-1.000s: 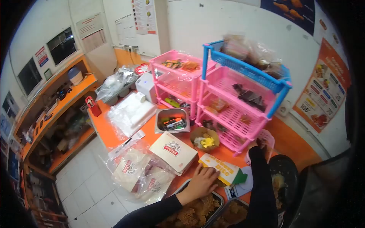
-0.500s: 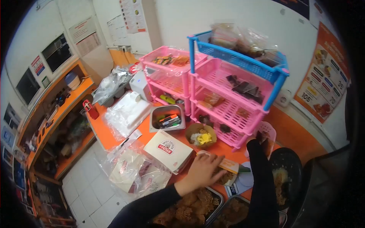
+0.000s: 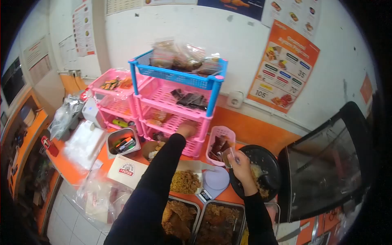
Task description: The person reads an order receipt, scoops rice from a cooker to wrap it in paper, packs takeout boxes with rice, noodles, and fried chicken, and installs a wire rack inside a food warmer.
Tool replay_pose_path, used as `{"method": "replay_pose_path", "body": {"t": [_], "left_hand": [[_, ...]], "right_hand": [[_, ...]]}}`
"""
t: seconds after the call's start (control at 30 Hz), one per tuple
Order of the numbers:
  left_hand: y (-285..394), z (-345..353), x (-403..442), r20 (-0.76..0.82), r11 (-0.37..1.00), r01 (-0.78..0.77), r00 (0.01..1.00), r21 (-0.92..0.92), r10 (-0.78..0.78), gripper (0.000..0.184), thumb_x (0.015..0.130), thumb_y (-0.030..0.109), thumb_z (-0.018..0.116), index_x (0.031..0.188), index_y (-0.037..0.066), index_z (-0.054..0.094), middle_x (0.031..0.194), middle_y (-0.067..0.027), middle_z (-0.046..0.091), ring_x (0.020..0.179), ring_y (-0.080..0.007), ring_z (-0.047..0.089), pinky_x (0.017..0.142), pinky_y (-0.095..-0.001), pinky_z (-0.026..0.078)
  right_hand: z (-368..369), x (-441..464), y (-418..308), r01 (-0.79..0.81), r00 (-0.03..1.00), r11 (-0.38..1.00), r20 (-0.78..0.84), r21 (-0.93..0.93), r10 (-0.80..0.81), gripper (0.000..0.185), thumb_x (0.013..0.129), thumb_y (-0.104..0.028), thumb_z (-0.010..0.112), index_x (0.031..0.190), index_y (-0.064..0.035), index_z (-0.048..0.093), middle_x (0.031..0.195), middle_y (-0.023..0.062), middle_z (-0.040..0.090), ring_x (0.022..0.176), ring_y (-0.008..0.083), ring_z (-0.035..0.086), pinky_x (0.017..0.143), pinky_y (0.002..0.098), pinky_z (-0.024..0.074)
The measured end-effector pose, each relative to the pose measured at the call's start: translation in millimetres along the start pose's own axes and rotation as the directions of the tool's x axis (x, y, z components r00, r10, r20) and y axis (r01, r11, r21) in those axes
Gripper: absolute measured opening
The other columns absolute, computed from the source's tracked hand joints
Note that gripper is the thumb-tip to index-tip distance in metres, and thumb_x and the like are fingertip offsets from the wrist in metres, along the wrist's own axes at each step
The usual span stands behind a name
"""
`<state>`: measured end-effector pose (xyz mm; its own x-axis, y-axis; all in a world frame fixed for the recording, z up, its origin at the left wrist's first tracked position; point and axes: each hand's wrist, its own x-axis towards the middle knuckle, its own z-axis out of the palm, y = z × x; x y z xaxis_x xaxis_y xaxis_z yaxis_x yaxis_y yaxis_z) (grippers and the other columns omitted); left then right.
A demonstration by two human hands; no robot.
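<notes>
My left hand [image 3: 187, 130] reaches into a lower shelf of the pink rack [image 3: 173, 118]; its fingers are hidden there. In my right hand [image 3: 241, 165], pinched between the fingers, is a small clear plastic packet [image 3: 229, 157] with dark contents. That hand is between the pink basket [image 3: 211, 152] of dark red sachets and a round black pan [image 3: 267, 157] holding rice and browned food. Below my left forearm, an open paper box [image 3: 196, 166] holds brown noodle-like food [image 3: 185, 182]. Beside it lies a scale with a round light-purple top [image 3: 217, 179].
Metal trays of fried chicken [image 3: 173, 220] stand at the front edge. To the left are a closed printed box [image 3: 127, 170], a metal tin of markers [image 3: 123, 143] and a paper bowl [image 3: 150, 150]. A dark glass-fronted case [image 3: 322, 167] stands at right.
My left hand has left the food box and moved up into the rack. My right hand has come out of the pink basket with a packet. The view has turned right.
</notes>
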<state>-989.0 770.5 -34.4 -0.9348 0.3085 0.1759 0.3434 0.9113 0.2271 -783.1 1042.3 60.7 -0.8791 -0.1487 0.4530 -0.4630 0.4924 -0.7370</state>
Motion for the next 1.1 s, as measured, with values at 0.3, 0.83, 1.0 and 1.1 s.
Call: {"method": "replay_pose_path", "body": {"t": [0.3, 0.83, 1.0, 1.1], "left_hand": [[20.9, -146.5, -164.9, 0.0, 0.964, 0.258, 0.966, -0.061, -0.258, 0.042, 0.081, 0.048, 0.056, 0.089, 0.009, 0.068, 0.086, -0.0172, 0.065, 0.091, -0.0323, 0.062, 0.078, -0.0442, 0.049], [48.1, -225.9, -259.6, -0.201, 0.948, 0.122, 0.962, -0.293, -0.186, 0.033, 0.08, 0.011, 0.062, 0.112, 0.004, 0.059, 0.086, -0.0189, 0.064, 0.076, -0.0291, 0.063, 0.069, -0.0395, 0.048], [222.3, -228.2, -264.2, 0.084, 0.636, -0.131, 0.951, -0.76, 0.297, 0.038, 0.076, -0.005, 0.062, 0.113, 0.001, 0.058, 0.084, -0.0069, 0.066, 0.083, -0.0128, 0.065, 0.078, -0.0276, 0.048], [345.9, -252.0, -284.6, 0.053, 0.624, -0.479, 0.766, -0.617, 0.64, 0.042, 0.071, 0.001, 0.074, 0.111, 0.003, 0.062, 0.076, -0.005, 0.069, 0.077, -0.0124, 0.066, 0.075, -0.0259, 0.048]], "right_hand": [[21.9, -3.0, -119.7, 0.216, 0.954, 0.968, 0.181, 0.127, -0.237, 0.013, 0.086, -0.011, 0.058, 0.094, -0.0004, 0.061, 0.083, 0.0142, 0.059, 0.075, 0.0303, 0.06, 0.066, 0.035, 0.0465], [78.1, -81.6, -173.0, 0.142, 0.934, 0.886, 0.237, 0.442, -0.269, 0.015, 0.086, -0.017, 0.058, 0.09, -0.0031, 0.06, 0.084, 0.011, 0.059, 0.082, 0.0286, 0.056, 0.074, 0.0368, 0.0449], [2.8, -211.9, -186.1, 0.326, 0.85, 0.756, 0.173, 0.568, -0.497, 0.022, 0.091, -0.02, 0.052, 0.076, -0.0031, 0.051, 0.076, 0.0108, 0.048, 0.076, 0.0318, 0.05, 0.069, 0.0391, 0.0394], [-41.8, -261.3, -164.4, 0.206, 0.845, 0.81, 0.318, 0.549, -0.431, 0.023, 0.093, -0.02, 0.052, 0.08, -0.0008, 0.055, 0.074, 0.0125, 0.05, 0.073, 0.0306, 0.054, 0.065, 0.038, 0.0416]]}}
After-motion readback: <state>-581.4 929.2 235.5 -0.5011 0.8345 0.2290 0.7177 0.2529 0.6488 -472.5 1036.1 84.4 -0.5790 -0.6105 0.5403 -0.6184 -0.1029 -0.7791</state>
